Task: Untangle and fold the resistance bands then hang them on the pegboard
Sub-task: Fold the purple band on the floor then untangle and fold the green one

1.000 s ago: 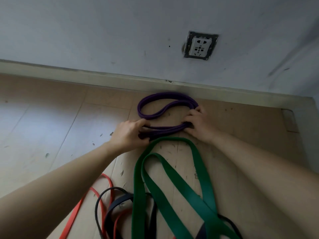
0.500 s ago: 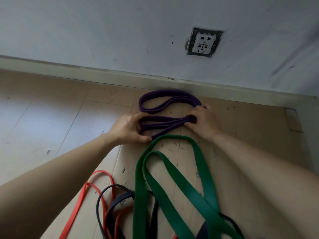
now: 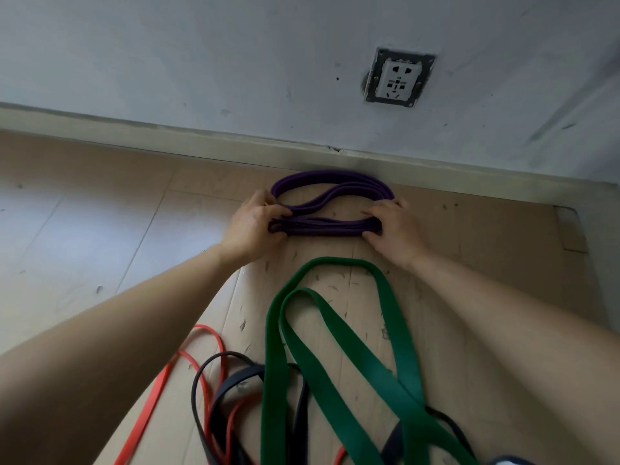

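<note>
Dim, cool indoor light. Pale glare patch on floor (image 3: pixel 84 229) at left, light apparently coming from that side. Wall (image 3: pixel 201 62) grey, evenly lit, darker toward right edge. Shadows soft. Wide-angle bending at skirting (image 3: pixel 167 135). Forearms near lens large, slightly soft; centre fairly sharp.

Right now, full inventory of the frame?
purple band: 1, purple, folded into loops on the floor by the skirting board
green band: 1, green, wide, floor, centre to bottom edge
red band: 1, orange-red, thin, bottom left, tangled
dark bands: count unclear, black/navy, tangled with the red band, passing under the green band
socket: 1, white, dark frame, wall
skirting board: 1, pale, wall base
floor: beige
left hand: grips the purple band's left end
right hand: grips its right end
</note>
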Demonstrator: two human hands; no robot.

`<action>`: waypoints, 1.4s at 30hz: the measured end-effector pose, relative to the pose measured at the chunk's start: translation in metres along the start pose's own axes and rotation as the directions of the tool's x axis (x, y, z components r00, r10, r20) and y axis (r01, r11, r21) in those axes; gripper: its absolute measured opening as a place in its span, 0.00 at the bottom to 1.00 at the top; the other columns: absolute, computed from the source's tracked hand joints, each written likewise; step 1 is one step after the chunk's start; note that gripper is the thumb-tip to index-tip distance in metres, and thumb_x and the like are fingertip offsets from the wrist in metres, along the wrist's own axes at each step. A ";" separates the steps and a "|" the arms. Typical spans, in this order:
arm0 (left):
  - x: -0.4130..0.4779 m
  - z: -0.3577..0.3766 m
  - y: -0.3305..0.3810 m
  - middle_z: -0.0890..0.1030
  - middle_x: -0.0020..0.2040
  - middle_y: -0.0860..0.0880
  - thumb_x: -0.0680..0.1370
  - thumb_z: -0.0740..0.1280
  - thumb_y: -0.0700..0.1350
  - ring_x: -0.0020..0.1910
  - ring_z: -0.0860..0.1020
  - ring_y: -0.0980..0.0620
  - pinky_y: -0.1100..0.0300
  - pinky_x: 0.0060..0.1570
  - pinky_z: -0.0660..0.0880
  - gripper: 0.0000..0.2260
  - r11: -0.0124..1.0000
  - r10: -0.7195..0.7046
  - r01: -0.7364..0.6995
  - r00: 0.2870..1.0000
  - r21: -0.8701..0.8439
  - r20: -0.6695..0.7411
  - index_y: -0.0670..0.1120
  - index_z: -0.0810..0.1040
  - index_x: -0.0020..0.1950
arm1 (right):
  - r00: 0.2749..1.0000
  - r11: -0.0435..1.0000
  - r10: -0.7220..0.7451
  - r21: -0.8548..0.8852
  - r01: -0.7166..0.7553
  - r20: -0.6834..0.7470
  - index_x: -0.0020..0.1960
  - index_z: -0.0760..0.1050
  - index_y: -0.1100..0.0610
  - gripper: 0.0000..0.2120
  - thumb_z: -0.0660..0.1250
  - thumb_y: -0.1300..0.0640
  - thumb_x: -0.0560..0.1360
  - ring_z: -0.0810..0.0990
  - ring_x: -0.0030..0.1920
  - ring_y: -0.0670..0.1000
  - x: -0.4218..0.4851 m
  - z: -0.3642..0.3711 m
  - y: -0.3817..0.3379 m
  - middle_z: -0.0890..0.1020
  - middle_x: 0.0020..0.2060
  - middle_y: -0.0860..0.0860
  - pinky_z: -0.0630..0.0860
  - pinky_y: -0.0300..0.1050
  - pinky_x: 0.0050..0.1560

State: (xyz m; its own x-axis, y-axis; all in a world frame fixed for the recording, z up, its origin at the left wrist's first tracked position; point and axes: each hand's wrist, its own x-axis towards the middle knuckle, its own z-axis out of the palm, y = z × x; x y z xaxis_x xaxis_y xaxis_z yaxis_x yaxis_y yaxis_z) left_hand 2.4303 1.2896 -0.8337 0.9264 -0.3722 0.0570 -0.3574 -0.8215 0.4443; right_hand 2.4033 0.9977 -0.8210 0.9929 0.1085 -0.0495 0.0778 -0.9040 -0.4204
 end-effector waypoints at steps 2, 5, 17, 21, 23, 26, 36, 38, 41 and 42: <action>-0.008 -0.006 0.003 0.76 0.63 0.44 0.73 0.76 0.44 0.57 0.78 0.43 0.51 0.52 0.78 0.25 1.000 -0.025 0.025 1.000 -0.011 0.016 0.47 0.78 0.70 | 0.999 0.999 -0.009 0.043 0.008 0.045 0.72 0.74 0.56 0.24 0.73 0.56 0.77 0.68 0.71 0.55 -0.009 -0.009 0.000 0.75 0.69 0.53 0.64 0.47 0.72; -0.020 -0.017 0.010 0.75 0.67 0.44 0.75 0.74 0.47 0.61 0.77 0.43 0.56 0.48 0.73 0.33 0.996 -0.090 0.088 0.995 0.030 0.038 0.50 0.67 0.79 | 0.997 0.995 0.019 0.096 -0.026 0.078 0.74 0.72 0.54 0.25 0.72 0.56 0.77 0.70 0.70 0.53 -0.036 -0.022 -0.001 0.73 0.69 0.51 0.67 0.46 0.70; -0.135 -0.017 0.065 0.79 0.61 0.50 0.77 0.74 0.53 0.54 0.81 0.51 0.62 0.45 0.78 0.26 0.732 -0.422 0.583 0.795 -0.354 0.436 0.49 0.71 0.71 | 0.840 0.938 0.304 0.014 -0.347 0.450 0.51 0.80 0.52 0.04 0.72 0.58 0.77 0.82 0.47 0.52 -0.125 -0.012 -0.014 0.84 0.45 0.50 0.77 0.44 0.46; -0.159 -0.011 0.085 0.77 0.66 0.44 0.77 0.73 0.39 0.60 0.80 0.45 0.60 0.49 0.81 0.34 0.733 -0.404 0.600 0.763 -0.321 0.505 0.50 0.61 0.79 | 0.838 0.933 0.250 0.110 -0.342 0.485 0.53 0.81 0.55 0.08 0.70 0.62 0.75 0.83 0.49 0.53 -0.132 -0.032 -0.043 0.84 0.47 0.50 0.81 0.51 0.54; -0.164 -0.026 0.088 0.79 0.62 0.44 0.77 0.72 0.35 0.54 0.83 0.45 0.59 0.43 0.83 0.34 0.586 -0.399 0.668 0.730 -0.458 0.555 0.49 0.63 0.79 | 0.840 0.926 0.198 0.185 -0.330 0.506 0.56 0.81 0.57 0.10 0.70 0.64 0.75 0.84 0.51 0.54 -0.135 -0.053 -0.056 0.85 0.49 0.52 0.82 0.53 0.56; -0.166 -0.067 0.092 0.83 0.54 0.41 0.78 0.69 0.32 0.48 0.85 0.44 0.53 0.46 0.84 0.26 0.475 -0.359 0.695 0.713 -0.539 0.602 0.45 0.69 0.74 | 0.804 0.909 0.173 0.222 -0.352 0.569 0.59 0.81 0.59 0.12 0.70 0.65 0.76 0.85 0.51 0.54 -0.144 -0.095 -0.076 0.85 0.51 0.54 0.83 0.49 0.51; -0.196 -0.248 0.181 0.86 0.48 0.42 0.73 0.78 0.45 0.43 0.81 0.48 0.53 0.46 0.79 0.13 0.842 -0.210 0.394 0.868 -0.367 0.449 0.46 0.84 0.56 | 0.661 0.986 0.095 0.020 -0.164 0.744 0.57 0.83 0.55 0.10 0.73 0.54 0.77 0.82 0.46 0.46 -0.218 -0.234 -0.156 0.85 0.46 0.48 0.78 0.41 0.41; -0.203 -0.286 0.206 0.85 0.45 0.45 0.76 0.75 0.44 0.41 0.80 0.51 0.55 0.45 0.78 0.10 0.866 -0.157 0.310 0.914 -0.393 0.374 0.46 0.84 0.56 | 0.668 0.994 0.069 0.008 -0.111 0.741 0.58 0.83 0.53 0.11 0.73 0.52 0.77 0.82 0.48 0.46 -0.236 -0.259 -0.175 0.85 0.46 0.47 0.79 0.42 0.44; -0.220 -0.338 0.242 0.84 0.47 0.47 0.79 0.72 0.44 0.45 0.82 0.49 0.54 0.50 0.80 0.11 0.854 -0.072 0.203 0.958 -0.478 0.279 0.45 0.82 0.61 | 0.724 0.999 0.026 -0.042 0.003 0.690 0.58 0.83 0.55 0.12 0.72 0.51 0.77 0.82 0.48 0.50 -0.259 -0.291 -0.202 0.84 0.47 0.49 0.80 0.43 0.45; -0.226 -0.352 0.252 0.84 0.49 0.45 0.79 0.71 0.44 0.47 0.83 0.47 0.53 0.52 0.81 0.12 0.840 -0.049 0.175 0.967 -0.513 0.250 0.45 0.80 0.63 | 0.768 0.997 -0.006 -0.058 0.055 0.640 0.59 0.83 0.56 0.13 0.72 0.51 0.77 0.83 0.49 0.52 -0.265 -0.302 -0.212 0.85 0.48 0.50 0.80 0.45 0.45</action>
State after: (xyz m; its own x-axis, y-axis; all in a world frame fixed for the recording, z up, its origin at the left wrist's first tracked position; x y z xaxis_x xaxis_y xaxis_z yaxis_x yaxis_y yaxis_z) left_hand 2.1728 1.3188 -0.4195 0.8837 -0.4278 -0.1900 -0.0773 -0.5336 0.8422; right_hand 2.1512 1.0356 -0.4454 0.7047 0.3530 -0.6154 0.1377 -0.9190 -0.3695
